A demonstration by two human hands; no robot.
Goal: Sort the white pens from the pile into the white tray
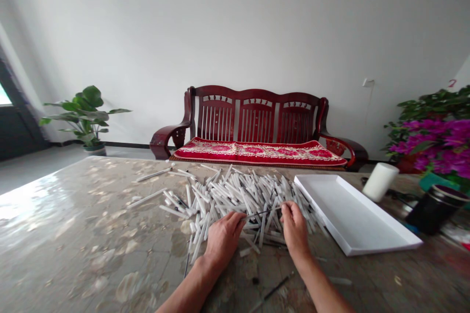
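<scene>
A thin stick point(263, 212), dark in the middle and pale toward its ends, stretches nearly level between my two hands. My left hand point(224, 235) pinches its left end between thumb and fingertips. At the other end, my right hand point(294, 231) has its fingers closed on the stick. Just beyond and below my hands lies a loose heap of white and translucent tubes point(235, 190), with black sticks or black parts among them. The kind of stick is too small to make out.
On the right of the table point(110, 244) lie a shallow white tray point(362, 215), a white roll point(381, 182) and a dark cup point(436, 209), with purple flowers point(440, 144) behind. A loose black stick point(277, 287) lies near me. A wooden bench point(257, 117) stands beyond.
</scene>
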